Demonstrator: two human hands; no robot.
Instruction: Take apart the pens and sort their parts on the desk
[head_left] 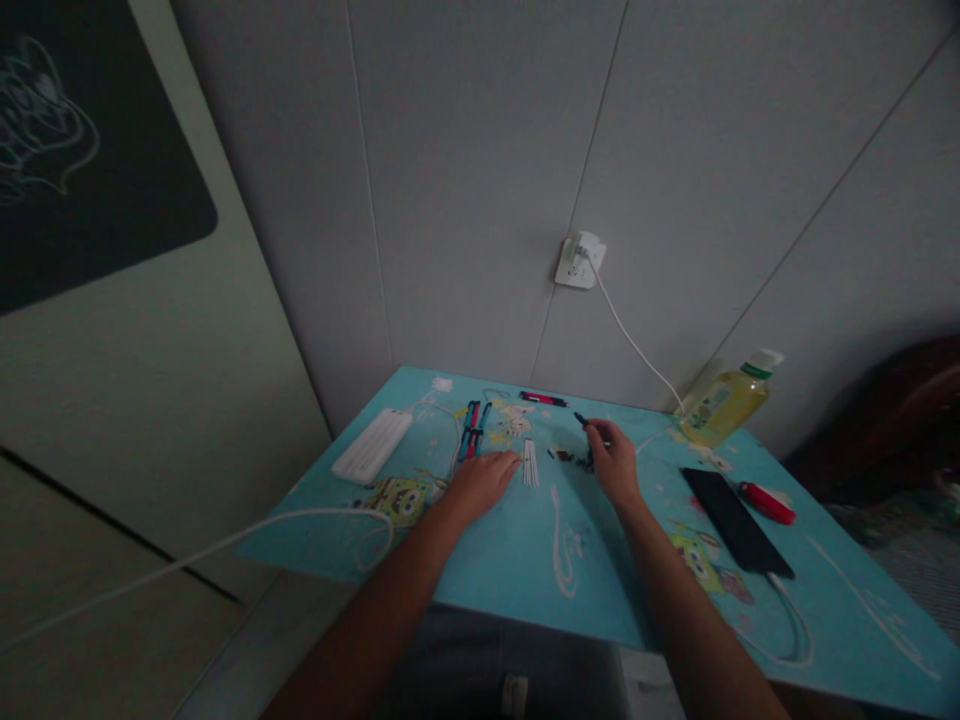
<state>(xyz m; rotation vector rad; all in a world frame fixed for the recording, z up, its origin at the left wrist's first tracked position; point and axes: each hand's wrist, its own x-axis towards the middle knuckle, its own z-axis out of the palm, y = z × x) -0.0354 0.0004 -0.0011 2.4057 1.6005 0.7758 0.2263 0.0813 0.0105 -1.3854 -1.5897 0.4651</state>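
My right hand [613,462] is closed in a pinch on a short dark pen piece [580,419] that points up to the left. Small dark parts [564,455] lie on the table beside that hand, some half hidden by its fingers. My left hand [486,480] rests low over the table, fingers pressed together; whatever they hold is hidden. Just right of its fingertips, several thin white pen refills [531,463] lie side by side. Behind the left hand is a group of blue, red and dark pens [472,428]. Red and black pens [543,398] lie near the back edge.
The blue patterned table [502,560] stands against a wall. At left lie a white power bank [373,446] and a white cable [300,513]. To the right are a black phone [736,520], a red object [766,502] and a bottle of yellow liquid [724,408]. A charger [581,258] sits in the wall socket.
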